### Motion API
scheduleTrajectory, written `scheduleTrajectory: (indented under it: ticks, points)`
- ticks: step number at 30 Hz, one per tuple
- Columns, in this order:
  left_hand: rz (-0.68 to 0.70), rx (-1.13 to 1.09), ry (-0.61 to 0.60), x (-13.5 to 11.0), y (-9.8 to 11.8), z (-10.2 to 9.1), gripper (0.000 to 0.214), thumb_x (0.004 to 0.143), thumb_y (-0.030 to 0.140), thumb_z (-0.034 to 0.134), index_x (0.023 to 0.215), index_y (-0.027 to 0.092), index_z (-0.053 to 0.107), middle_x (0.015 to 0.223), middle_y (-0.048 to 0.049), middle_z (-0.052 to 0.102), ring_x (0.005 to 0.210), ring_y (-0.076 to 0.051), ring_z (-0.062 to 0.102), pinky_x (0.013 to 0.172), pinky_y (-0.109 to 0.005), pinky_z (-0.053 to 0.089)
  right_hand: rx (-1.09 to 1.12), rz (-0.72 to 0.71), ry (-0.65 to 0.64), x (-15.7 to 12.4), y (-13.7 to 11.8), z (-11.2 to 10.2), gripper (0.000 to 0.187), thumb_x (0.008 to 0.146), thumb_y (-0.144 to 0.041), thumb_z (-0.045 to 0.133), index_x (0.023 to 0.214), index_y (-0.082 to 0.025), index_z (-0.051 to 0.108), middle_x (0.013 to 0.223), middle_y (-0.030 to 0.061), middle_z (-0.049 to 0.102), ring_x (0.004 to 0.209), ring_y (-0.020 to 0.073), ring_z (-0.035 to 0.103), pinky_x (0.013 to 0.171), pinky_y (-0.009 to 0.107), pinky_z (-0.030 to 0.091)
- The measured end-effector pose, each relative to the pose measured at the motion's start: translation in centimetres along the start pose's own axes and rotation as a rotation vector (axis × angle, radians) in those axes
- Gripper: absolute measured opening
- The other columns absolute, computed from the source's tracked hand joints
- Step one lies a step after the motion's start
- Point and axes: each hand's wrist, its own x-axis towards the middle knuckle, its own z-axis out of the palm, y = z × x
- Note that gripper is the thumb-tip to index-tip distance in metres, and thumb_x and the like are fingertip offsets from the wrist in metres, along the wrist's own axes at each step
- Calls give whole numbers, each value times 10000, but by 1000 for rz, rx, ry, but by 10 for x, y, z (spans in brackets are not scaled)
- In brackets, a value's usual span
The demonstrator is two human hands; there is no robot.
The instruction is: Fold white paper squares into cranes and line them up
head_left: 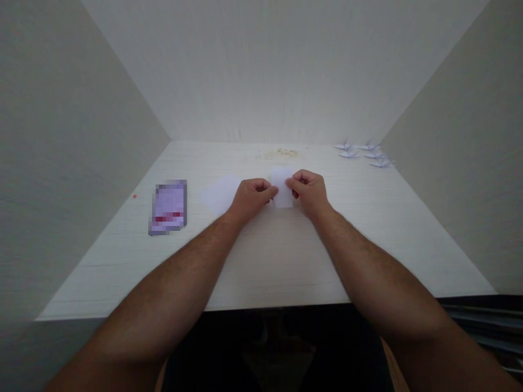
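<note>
A small white piece of paper (281, 188) is held upright just above the white table (278, 261), near its middle. My left hand (252, 198) pinches the paper's left edge with closed fingers. My right hand (309, 190) pinches its right edge the same way. A second white sheet (220, 195) lies flat on the table just left of my left hand.
A blurred purple rectangular object (169, 207) lies at the table's left. Several small folded white paper cranes (364, 152) sit at the far right corner. A faint stain (281, 154) marks the far middle. Plain walls enclose the table on three sides.
</note>
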Motion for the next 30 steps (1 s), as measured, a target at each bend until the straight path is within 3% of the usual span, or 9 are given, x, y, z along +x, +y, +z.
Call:
scheduleTrajectory:
  ticks: [21, 24, 30]
  points:
    - [42, 148, -68, 1, -2, 1, 152, 704, 260, 669, 583, 170, 661, 510, 26, 553, 475, -78, 410, 466, -209, 290, 118, 49, 141, 6, -2, -3, 213, 690, -311, 686, 597, -210, 523, 458, -64, 471, 434, 81, 404, 441, 229, 305]
    - [31, 113, -55, 1, -3, 0, 194, 713, 296, 683, 572, 171, 635, 498, 33, 528, 467, -77, 400, 464, -212, 285, 116, 48, 97, 4, -2, -2, 227, 690, -325, 695, 604, -211, 519, 460, -64, 478, 432, 81, 405, 442, 229, 296]
    - [6, -64, 61, 3, -7, -1, 270, 729, 348, 702, 565, 174, 577, 518, 26, 551, 490, -90, 458, 491, -223, 339, 46, 41, -120, -2, 1, 0, 249, 689, -344, 705, 592, -202, 525, 470, -58, 504, 443, 77, 410, 459, 231, 303]
